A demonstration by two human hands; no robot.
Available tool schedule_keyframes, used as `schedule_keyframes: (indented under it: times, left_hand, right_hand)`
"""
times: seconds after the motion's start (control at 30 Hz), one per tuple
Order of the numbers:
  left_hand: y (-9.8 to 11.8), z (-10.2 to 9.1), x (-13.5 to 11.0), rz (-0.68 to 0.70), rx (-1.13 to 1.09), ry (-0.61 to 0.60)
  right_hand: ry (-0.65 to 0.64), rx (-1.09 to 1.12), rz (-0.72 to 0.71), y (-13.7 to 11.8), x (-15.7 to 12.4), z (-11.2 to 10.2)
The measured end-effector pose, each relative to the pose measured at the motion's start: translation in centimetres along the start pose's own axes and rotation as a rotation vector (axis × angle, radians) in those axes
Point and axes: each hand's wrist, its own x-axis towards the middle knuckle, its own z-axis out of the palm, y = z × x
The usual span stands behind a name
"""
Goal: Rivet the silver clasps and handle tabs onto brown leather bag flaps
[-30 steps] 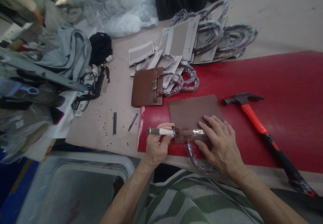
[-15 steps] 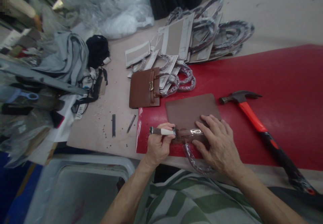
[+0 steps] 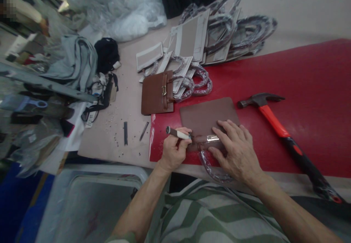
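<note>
A brown leather bag panel [image 3: 210,115] lies flat on a red mat. Across its near part runs a strap with a shiny metal plate [image 3: 212,138], and a plastic-wrapped handle [image 3: 211,168] curves off its near edge. My left hand [image 3: 175,150] pinches a short pen-like tool [image 3: 177,133] with a brown and white barrel. The tool's tip end is at the strap's left end; whether it touches is hidden by the fingers. My right hand [image 3: 237,150] rests spread on the panel's right side, beside the plate, pressing nothing between its fingers.
A claw hammer [image 3: 279,128] lies on the red mat [image 3: 309,75] at right. Beyond the panel are a brown bag piece with a clasp [image 3: 157,93] and stacked panels with wrapped handles [image 3: 189,36]. Two thin dark tools [image 3: 125,133] and tiny bits lie left. A grey bin [image 3: 101,171] stands below.
The pen-like tool has tilted, its rear end now higher and angled away from level. My right hand keeps its place on the panel. The whole view has shifted slightly.
</note>
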Motion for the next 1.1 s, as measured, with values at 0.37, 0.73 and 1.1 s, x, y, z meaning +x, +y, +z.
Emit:
schedule_keyframes:
  times: [0.37,0.73,1.1]
  left_hand:
    - [-0.1,-0.5,0.4,0.074,-0.019,-0.019]
    - [0.1,0.5,-0.2,0.172,0.215,0.052]
    - [0.2,1.0,-0.4,0.206,0.276,0.077]
  right_hand:
    - [0.007,0.021,0.005,-0.1,-0.1,0.0]
    - [0.012,0.003,0.007,-0.1,-0.1,0.1]
    - [0.041,-0.013,-0.026,0.0,-0.2,0.4]
